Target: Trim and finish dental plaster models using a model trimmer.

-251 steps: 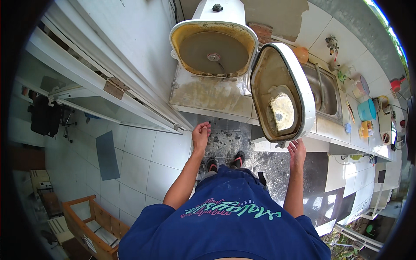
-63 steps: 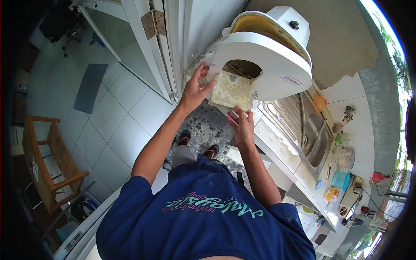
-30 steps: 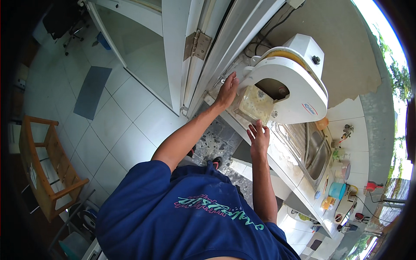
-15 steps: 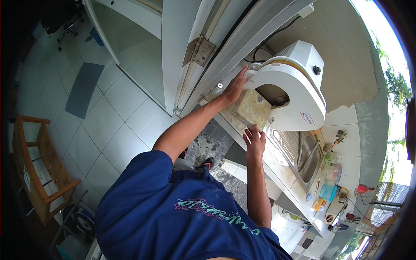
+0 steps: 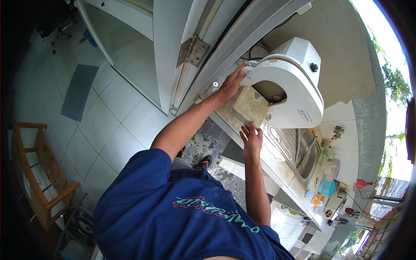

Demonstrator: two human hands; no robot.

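A white mixing machine (image 5: 299, 56) stands on a flour-crusted counter (image 5: 277, 160). Its big white lid (image 5: 294, 93) is down over the bowl, and a cut-out in the lid shows the dark inside. My left hand (image 5: 231, 83) is stretched out to the lid's left rim, with the fingers around its edge. My right hand (image 5: 252, 135) is lower, fingers apart, with the tips against the crusted yellowish front (image 5: 249, 104) of the bowl under the lid. Both forearms are bare.
A steel sink (image 5: 304, 149) lies in the counter right of the machine, with a blue cup (image 5: 325, 187) and small items beyond. A white door frame with a metal hinge (image 5: 193, 50) stands left. On the tiled floor are a grey mat (image 5: 78, 91) and a wooden rack (image 5: 41, 173).
The lid, which stood open beside the bowl, has come down over it under my left hand. My right hand has stayed at the bowl's front, and my view has turned left.
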